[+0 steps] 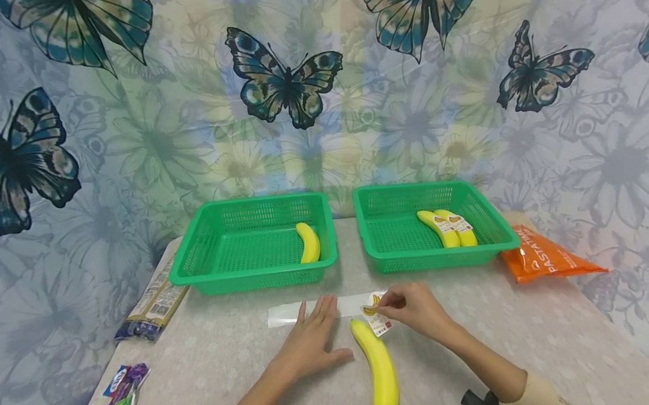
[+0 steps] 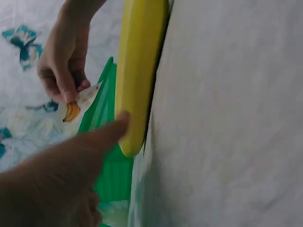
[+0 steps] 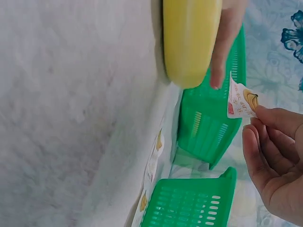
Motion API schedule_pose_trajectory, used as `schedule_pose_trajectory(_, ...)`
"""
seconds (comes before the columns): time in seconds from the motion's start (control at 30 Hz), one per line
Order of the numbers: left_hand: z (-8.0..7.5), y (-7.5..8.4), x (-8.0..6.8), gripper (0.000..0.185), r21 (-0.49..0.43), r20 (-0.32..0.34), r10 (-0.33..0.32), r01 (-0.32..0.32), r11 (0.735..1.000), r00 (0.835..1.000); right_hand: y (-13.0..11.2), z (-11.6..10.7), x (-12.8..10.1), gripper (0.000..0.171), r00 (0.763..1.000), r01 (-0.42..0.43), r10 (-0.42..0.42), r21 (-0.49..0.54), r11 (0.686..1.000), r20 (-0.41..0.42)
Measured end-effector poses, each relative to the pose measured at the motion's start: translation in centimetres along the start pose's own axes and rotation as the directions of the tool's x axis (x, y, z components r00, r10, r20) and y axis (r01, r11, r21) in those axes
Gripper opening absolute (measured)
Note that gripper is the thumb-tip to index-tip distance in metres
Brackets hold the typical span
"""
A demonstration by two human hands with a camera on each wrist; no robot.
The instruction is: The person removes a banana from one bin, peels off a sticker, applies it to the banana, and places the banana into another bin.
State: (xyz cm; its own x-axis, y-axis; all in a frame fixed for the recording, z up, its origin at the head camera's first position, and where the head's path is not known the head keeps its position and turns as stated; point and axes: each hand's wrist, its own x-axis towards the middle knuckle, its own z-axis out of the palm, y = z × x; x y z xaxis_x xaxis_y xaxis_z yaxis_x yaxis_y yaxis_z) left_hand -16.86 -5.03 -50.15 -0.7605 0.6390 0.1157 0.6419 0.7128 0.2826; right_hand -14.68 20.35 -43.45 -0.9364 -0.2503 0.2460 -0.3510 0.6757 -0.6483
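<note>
My right hand [image 1: 416, 310] pinches a white sticker [image 1: 382, 326] with a banana picture between thumb and forefinger. In the right wrist view this sticker [image 3: 240, 101] hangs from the fingertips, raised off the table. My left hand [image 1: 311, 342] lies with fingers straight on a pale strip of backing paper [image 1: 283, 315], its thumb out to the side. More banana stickers [image 3: 158, 142] show along the strip in the right wrist view. A plain yellow banana [image 1: 382, 369] lies on the table between the hands, its tip close by the sticker.
The left green basket [image 1: 257, 278] holds one plain banana [image 1: 308, 242]. Inside the right green basket [image 1: 436, 259] are two bananas with stickers [image 1: 449, 228]. An orange bag [image 1: 550, 254] lies at right; a long packet [image 1: 157, 303] and small purple wrapped item [image 1: 127, 391] lie at left.
</note>
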Motion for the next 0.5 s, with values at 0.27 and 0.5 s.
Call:
schedule_pose_trajectory(0.27, 1.0, 4.0, -2.1, 0.117, -0.371, 0.082, 0.048, -0.014, 0.928, 0.995, -1.2, -0.4, -2.2, 0.008, 0.995, -0.102, 0.103, 0.044, 0.994, -0.012)
schedule_pose_trajectory(0.5, 2.0, 4.4, -2.3, 0.127, -0.361, 0.086, 0.009, 0.023, 0.932, 0.996, -1.7, -0.3, -3.8, 0.011, 0.979, -0.205, 0.202, 0.101, 0.973, 0.043)
